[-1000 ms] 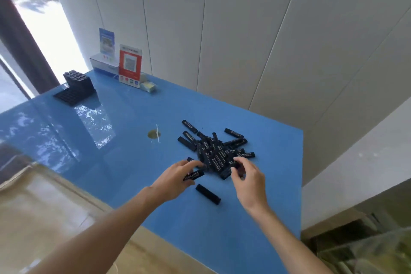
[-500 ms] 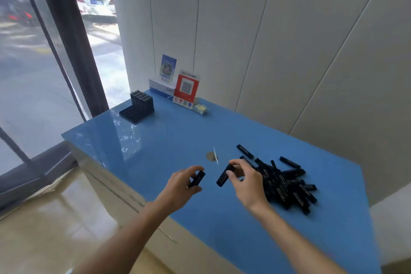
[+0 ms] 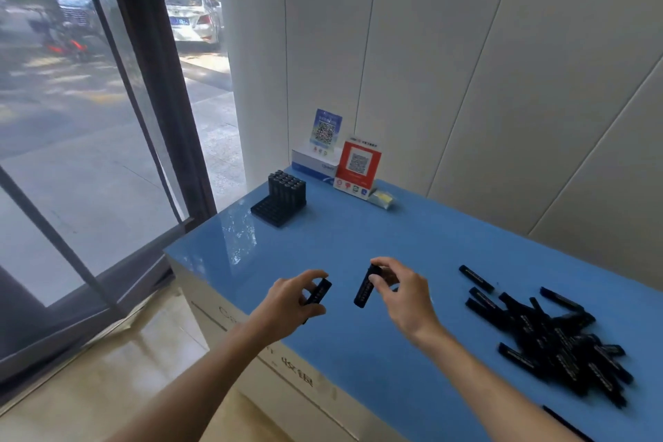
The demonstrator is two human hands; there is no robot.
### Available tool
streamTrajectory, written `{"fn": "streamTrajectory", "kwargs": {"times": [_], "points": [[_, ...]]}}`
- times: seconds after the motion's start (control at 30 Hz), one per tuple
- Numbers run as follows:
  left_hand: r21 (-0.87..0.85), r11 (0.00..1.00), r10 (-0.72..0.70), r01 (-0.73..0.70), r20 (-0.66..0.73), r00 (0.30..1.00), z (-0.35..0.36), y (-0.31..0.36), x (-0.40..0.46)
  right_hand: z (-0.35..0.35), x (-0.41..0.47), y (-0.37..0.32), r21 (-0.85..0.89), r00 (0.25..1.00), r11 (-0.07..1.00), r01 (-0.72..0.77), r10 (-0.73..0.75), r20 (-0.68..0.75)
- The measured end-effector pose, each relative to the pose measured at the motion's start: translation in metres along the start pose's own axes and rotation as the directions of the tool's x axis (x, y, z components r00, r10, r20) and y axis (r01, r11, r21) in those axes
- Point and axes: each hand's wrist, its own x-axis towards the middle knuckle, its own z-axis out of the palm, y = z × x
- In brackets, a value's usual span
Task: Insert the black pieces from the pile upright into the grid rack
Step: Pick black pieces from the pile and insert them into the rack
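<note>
A pile of flat black pieces with white print [image 3: 559, 337] lies on the blue table at the right. My left hand [image 3: 287, 305] pinches one black piece [image 3: 319, 291] between thumb and fingers. My right hand [image 3: 401, 294] grips another black piece [image 3: 364, 286], held tilted above the table. The black grid rack [image 3: 276, 206] stands at the table's far left corner; several pieces stand upright in its back rows and its front rows show open slots. Both hands hover well short of the rack.
The blue table [image 3: 358, 248] ends at its left edge near a glass window. A red QR sign [image 3: 358, 166], a blue QR sign [image 3: 324, 133] on a white box and a small yellow pack [image 3: 383, 198] stand behind the rack by the white wall.
Both hands have lifted a piece each from the pile and carried it left, away from the pile. The view has swung left, bringing the rack closer to centre.
</note>
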Motion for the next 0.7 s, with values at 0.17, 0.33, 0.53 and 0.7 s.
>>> {"fn": "streamTrajectory", "kwargs": {"times": [0.17,0.33,0.53,0.7], "points": [[0.03,0.999,-0.02,0.021,-0.02,1.0,-0.037,-0.027,0.043,0.027,0.058,0.0,0.042,1.0,0.999,-0.001,0.001,-0.003],[0.041,0.999,-0.033,0.034,-0.016,0.999,-0.074,-0.044,0.086,0.054,0.118,-0.001,0.073,0.999,0.997,-0.007,0.004,0.037],[0.065,0.997,-0.049,0.051,-0.03,0.998,-0.11,-0.071,0.125,0.082,0.169,-0.004,0.082,0.997,0.997,-0.007,0.0,0.078],[0.038,0.997,-0.061,0.061,0.006,0.998,-0.127,-0.098,0.155,0.104,0.201,-0.007,0.099,0.997,0.995,-0.025,0.018,0.075]]}}
